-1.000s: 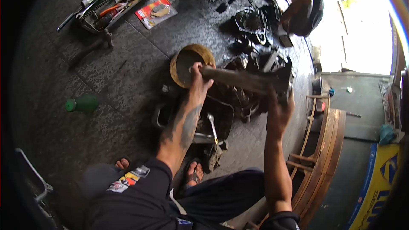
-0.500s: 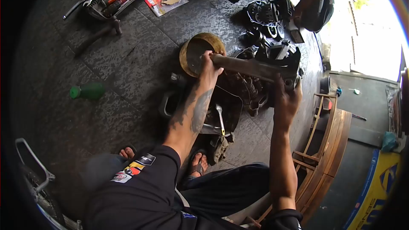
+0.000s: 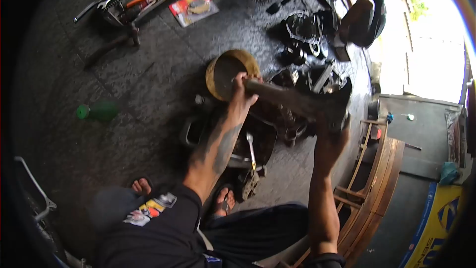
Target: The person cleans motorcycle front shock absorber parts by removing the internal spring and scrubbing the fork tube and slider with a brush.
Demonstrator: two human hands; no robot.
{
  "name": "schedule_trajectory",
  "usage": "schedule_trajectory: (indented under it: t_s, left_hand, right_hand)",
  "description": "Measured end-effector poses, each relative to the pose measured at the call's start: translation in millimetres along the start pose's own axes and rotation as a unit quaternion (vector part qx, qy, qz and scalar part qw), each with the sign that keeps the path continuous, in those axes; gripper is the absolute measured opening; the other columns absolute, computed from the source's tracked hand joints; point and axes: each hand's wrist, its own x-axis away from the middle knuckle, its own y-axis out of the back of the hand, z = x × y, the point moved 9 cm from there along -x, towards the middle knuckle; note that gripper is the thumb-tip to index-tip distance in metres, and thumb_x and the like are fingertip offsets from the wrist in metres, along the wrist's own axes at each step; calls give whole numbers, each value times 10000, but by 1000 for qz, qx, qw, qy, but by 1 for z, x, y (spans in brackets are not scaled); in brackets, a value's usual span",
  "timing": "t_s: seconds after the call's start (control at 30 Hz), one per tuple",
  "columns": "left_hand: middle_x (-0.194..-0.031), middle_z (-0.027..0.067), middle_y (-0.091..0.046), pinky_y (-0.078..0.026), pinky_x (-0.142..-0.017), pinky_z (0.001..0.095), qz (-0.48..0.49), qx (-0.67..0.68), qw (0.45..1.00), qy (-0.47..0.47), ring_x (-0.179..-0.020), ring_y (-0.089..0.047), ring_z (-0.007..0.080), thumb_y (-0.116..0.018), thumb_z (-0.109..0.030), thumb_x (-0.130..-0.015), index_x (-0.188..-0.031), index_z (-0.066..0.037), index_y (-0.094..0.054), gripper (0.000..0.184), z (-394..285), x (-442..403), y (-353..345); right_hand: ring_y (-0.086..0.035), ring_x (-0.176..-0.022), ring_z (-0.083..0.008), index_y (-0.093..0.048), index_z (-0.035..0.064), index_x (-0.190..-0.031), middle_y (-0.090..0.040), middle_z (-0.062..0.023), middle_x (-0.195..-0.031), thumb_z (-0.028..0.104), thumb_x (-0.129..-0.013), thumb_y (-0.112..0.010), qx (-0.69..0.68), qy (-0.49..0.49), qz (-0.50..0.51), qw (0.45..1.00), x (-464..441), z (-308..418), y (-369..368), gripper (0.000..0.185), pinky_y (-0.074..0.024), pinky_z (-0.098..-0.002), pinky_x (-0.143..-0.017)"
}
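The left hand (image 3: 244, 88) is closed round the narrow left end of a long grey-brown metal part (image 3: 285, 98), held above dark, jumbled metal pieces (image 3: 287, 130); the right hand (image 3: 332, 138) clasps its broad right end, fingers blurred; a slackened grip could drop it

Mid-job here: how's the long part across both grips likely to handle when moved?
The long part is probably stiff: it spans from the left grip to the right grip without visible sag. It may be heavier toward the right, where it broadens. Its narrower length looks rounded, so it could twist.
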Motion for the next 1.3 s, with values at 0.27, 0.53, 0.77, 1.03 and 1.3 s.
schedule_trajectory:
  t_s: [0.27,0.53,0.77,1.03,1.3]
  left_hand:
    - [-1134,90,-520,-450,-864,325,242,-614,640,-393,-1056,-518,167,-557,2,-807,-1175,-106,-352,434,-22,17,-17]
    - [-759,63,-576,-552,-796,418,61,-61,994,-70,-756,-608,232,-643,-148,-741,-721,-69,-509,157,-2,-31,28]
    - [-754,60,-561,-563,-731,445,14,-63,996,-64,-702,-591,232,-658,-162,-771,-732,-112,-488,181,3,-29,26]
    - [-638,52,-546,-578,-673,448,22,-150,988,-32,-638,-596,233,-713,-199,-794,-669,-108,-492,270,0,-12,19]
    - [-537,29,-499,-577,-684,466,-63,-225,971,43,-612,-586,216,-736,-255,-809,-577,-99,-465,390,-2,-24,44]
  right_hand:
    - [-602,-746,-80,-542,-16,-1070,-643,-50,-861,107,-864,-676,-78,-119,-6,990,27,-20,0,275,-489,-238,-629]
    - [-582,-689,-71,-538,9,-1081,-616,-37,-858,116,-866,-674,-117,-159,-11,980,22,-34,13,276,-477,-203,-581]
    - [-579,-891,-134,-506,-17,-1200,-609,-68,-963,239,-899,-633,-231,-285,-29,930,43,-56,29,414,-466,-266,-802]
    - [-499,-1185,-252,-443,-40,-1263,-545,-209,-1238,220,-839,-628,-310,-281,36,908,99,-67,32,530,-372,-381,-1012]
    - [-441,-1269,-395,-451,16,-1049,-577,-269,-1178,53,-715,-587,-493,-228,-38,839,154,-61,16,363,-272,-491,-1095]
